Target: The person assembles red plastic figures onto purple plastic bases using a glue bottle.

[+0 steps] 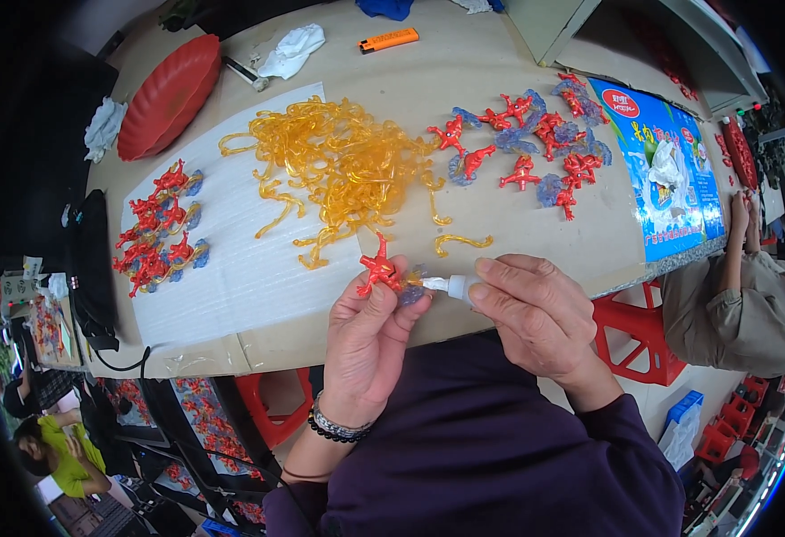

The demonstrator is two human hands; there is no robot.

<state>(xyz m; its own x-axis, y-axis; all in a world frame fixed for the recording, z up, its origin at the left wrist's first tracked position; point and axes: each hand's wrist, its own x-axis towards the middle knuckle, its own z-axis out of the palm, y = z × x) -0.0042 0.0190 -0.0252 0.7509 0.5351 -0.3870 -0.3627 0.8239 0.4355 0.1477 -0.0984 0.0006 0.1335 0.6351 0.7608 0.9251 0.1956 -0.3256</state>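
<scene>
My left hand (370, 336) pinches a small red toy figure (380, 271) that has a translucent purple-blue base and a bit of yellow on it. In my right hand (536, 313) is a small white glue bottle (457, 286), its pale nozzle touching or very close to the figure's base. Just beyond my hands lies a single curved yellow translucent strip (464, 242). Farther back spreads a large tangled heap of such yellow strips (348, 161). Several red figures with purple-blue bases (522, 170) stand to the right of the heap.
At the left, several red figures with yellow parts (160, 228) sit on a white foam sheet (222, 304). Behind are a red plate (169, 98), crumpled tissue (292, 51) and an orange box cutter (388, 40). A blue printed sheet (657, 170) lies right, near another person (733, 304).
</scene>
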